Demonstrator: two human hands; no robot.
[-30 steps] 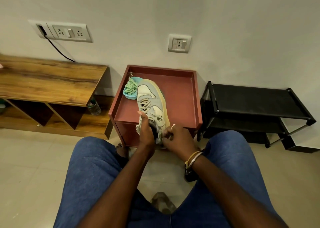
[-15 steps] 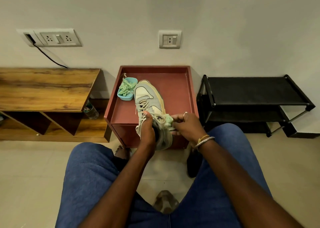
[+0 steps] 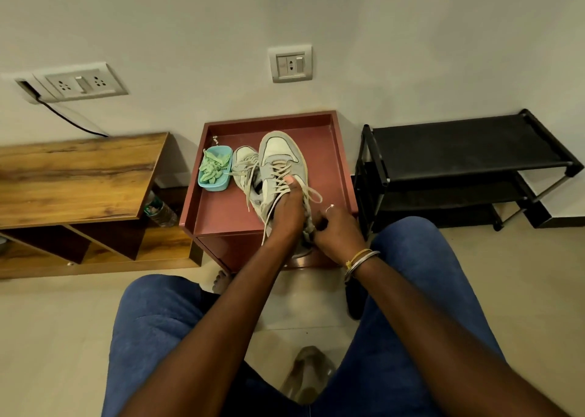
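the left hand grips the grey and cream low-top sneaker at its collar, fingers closed on the upper and the thumb pressed down on the beige flat laces. the right hand has its fingers curled against the heel side of the same sneaker and holds it there; the exact contact is partly hidden by the left hand. the sneaker is over the red-brown tray-top side table, toe towards the wall, heel past the table's near edge. a second matching sneaker lies on the table just beside it on the left, touching it. a teal rectangular plastic tub holding pale green laces stands at the left of the table. a black two-tier shoe rack is to the right, a wooden bench to the left.
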